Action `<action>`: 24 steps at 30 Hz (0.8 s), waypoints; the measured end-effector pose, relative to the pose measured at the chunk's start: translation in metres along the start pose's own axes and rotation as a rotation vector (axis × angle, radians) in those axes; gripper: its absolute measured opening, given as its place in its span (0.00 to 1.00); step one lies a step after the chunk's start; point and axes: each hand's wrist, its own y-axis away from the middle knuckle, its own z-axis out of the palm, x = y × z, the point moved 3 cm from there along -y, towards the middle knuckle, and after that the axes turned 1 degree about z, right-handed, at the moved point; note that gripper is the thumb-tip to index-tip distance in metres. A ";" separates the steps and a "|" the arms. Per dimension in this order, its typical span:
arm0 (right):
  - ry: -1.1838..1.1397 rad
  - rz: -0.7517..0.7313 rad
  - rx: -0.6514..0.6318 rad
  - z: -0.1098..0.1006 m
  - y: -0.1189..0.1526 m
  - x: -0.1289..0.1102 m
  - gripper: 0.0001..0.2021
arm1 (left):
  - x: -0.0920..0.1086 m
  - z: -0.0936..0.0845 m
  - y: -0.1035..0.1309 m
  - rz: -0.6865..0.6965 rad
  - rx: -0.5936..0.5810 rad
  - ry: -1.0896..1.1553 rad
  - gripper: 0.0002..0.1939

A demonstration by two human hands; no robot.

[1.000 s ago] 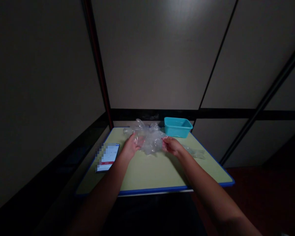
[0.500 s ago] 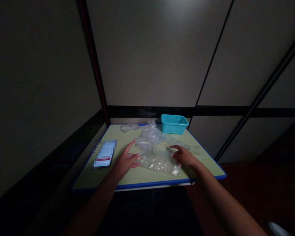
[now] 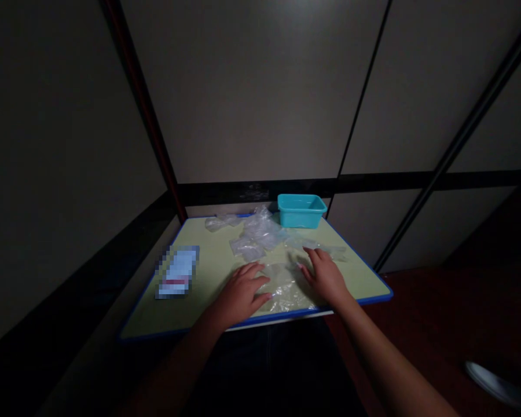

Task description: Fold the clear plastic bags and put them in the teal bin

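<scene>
A clear plastic bag [image 3: 284, 292] lies on the table near its front edge, with bright wrinkles in its surface. My left hand [image 3: 245, 289] is at the bag's left side, fingers spread and pointing right, the fingertips over its edge. On the other side, my right hand [image 3: 323, 275] is open, thumb and fingers apart, just above or touching the bag's right part; which of these I cannot tell. Behind the hands, more crumpled clear bags [image 3: 260, 229] lie in a heap.
A turquoise plastic basin [image 3: 301, 213] stands at the back right of the table [image 3: 204, 313], which has a blue rim. At the left lies a phone [image 3: 180, 272], its screen blurred. One flat bag [image 3: 334, 252] lies at the right. Cabinet panels rise behind.
Both hands have let go of the bag's sides, and their fingers have spread. The bag now lies flatter on the table. The view has tilted slightly.
</scene>
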 end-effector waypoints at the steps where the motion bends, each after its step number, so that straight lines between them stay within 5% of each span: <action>1: -0.017 -0.063 -0.003 0.001 0.006 -0.003 0.26 | -0.004 0.001 -0.003 0.002 -0.010 0.014 0.16; 4: -0.060 -0.196 -0.141 0.010 0.023 -0.010 0.28 | -0.021 0.004 -0.013 0.009 -0.022 0.069 0.13; 10: -0.049 -0.230 -0.324 0.023 0.031 -0.012 0.31 | -0.041 0.007 -0.034 0.069 -0.088 0.377 0.09; 16: -0.035 -0.247 -0.344 0.022 0.029 -0.014 0.33 | -0.058 0.004 -0.050 -0.254 0.000 0.735 0.07; 21: -0.030 -0.251 -0.353 0.023 0.030 -0.014 0.34 | -0.072 0.004 -0.052 -0.320 0.191 0.729 0.12; 24: -0.024 -0.249 -0.364 0.023 0.030 -0.014 0.35 | -0.068 0.002 -0.047 -0.279 0.251 0.479 0.18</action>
